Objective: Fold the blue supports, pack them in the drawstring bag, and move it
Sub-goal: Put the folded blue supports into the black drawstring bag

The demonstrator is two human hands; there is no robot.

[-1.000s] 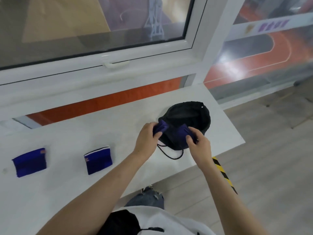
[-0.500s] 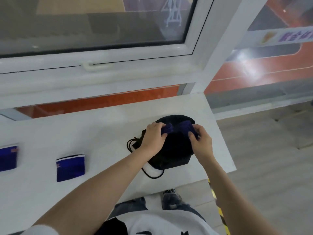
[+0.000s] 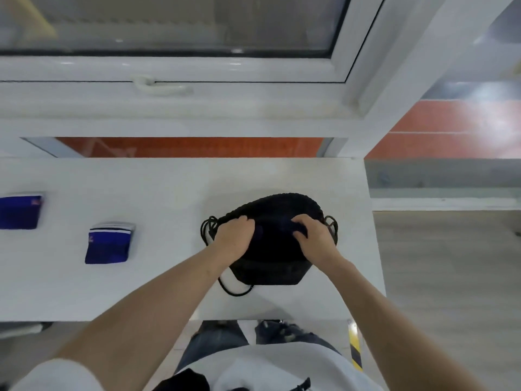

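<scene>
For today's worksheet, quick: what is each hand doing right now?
Left hand: curled, gripping a blue support at the drawstring bag mouth.
Right hand: curled, gripping it too.

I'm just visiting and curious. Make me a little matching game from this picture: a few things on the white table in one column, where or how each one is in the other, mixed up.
Things:
1. drawstring bag
2. striped blue support
3. far-left blue support
4. loose cord loop

Places:
A. cut off by the picture's left edge
B. under both hands, near the table's right end
C. alone between the bag and the other folded support
D. trailing off the bag toward the table's near edge

Pairs: 1-B, 2-C, 3-A, 4-D
</scene>
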